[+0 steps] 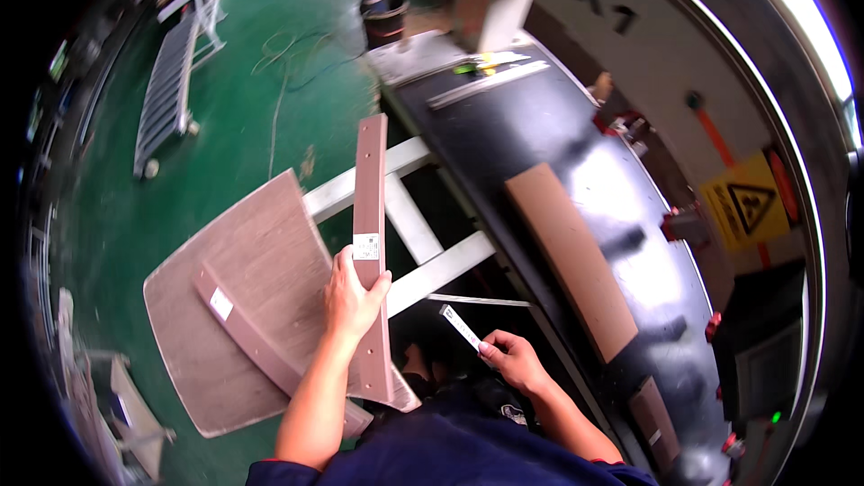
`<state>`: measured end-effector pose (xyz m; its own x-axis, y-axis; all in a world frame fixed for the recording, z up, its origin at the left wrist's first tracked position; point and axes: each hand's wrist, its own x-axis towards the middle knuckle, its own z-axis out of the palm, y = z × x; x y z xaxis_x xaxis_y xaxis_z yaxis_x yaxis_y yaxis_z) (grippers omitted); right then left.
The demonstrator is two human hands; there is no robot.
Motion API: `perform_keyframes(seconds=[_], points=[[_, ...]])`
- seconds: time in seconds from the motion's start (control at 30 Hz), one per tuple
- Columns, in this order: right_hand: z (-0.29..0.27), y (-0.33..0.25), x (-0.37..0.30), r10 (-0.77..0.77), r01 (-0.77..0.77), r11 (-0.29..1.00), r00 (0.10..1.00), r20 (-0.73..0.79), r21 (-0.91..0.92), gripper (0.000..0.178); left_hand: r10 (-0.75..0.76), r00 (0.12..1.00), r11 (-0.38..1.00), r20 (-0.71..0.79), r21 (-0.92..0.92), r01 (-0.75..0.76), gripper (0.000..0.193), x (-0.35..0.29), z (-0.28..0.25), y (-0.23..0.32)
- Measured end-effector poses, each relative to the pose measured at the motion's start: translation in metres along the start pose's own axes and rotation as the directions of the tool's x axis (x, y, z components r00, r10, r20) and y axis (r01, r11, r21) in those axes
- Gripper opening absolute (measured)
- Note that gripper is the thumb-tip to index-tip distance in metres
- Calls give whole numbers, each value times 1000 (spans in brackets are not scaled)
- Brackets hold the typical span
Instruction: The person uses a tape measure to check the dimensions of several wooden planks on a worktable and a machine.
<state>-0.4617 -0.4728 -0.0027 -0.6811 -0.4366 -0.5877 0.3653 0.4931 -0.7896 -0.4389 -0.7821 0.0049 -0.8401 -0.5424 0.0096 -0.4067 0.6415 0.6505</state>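
Narrow brown panel strip (370,216): held on end near frame centre, running from the upper middle down toward the lower middle, with a row of small holes along its face and a white label (365,246) at mid-length. Left hand (354,299): fingers closed around the strip just below the label, thumb on the right edge. Right hand (510,358): lower centre-right, fingers pinched on a small white tag (460,325), which points up and left, apart from the strip.

To the left of the strip, a stack of wide brown boards (236,292) lies flat, occupying the centre-left; a second narrow strip (241,333) with its own white label rests diagonally on top. Behind the held strip, a white metal frame (409,225) of crossed bars stands between the stack and the machine.

Right half of frame: a long black conveyor belt (576,153) curves from the upper centre to the lower right, carrying a brown panel (570,256) at mid-length and a smaller piece (655,423) lower down. A yellow warning sign (749,205) is fixed at the right edge. Green floor (243,99) fills the upper left, with a roller conveyor (166,94) standing on it.
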Motion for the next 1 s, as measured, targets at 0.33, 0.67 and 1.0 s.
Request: perform_keyframes(seconds=[0.33,0.67,1.0], points=[[-58,83,-116,105,41,936,916,-388,350,20,564,593,675,575,94,-732,71,6,13,133],[-49,112,-203,246,123,850,767,-593,512,16,813,-87,9,576,-162,-987,59,37,170,230],[-138,133,-191,166,49,952,748,-642,304,12,778,-134,18,614,-235,-972,48,55,271,264]])
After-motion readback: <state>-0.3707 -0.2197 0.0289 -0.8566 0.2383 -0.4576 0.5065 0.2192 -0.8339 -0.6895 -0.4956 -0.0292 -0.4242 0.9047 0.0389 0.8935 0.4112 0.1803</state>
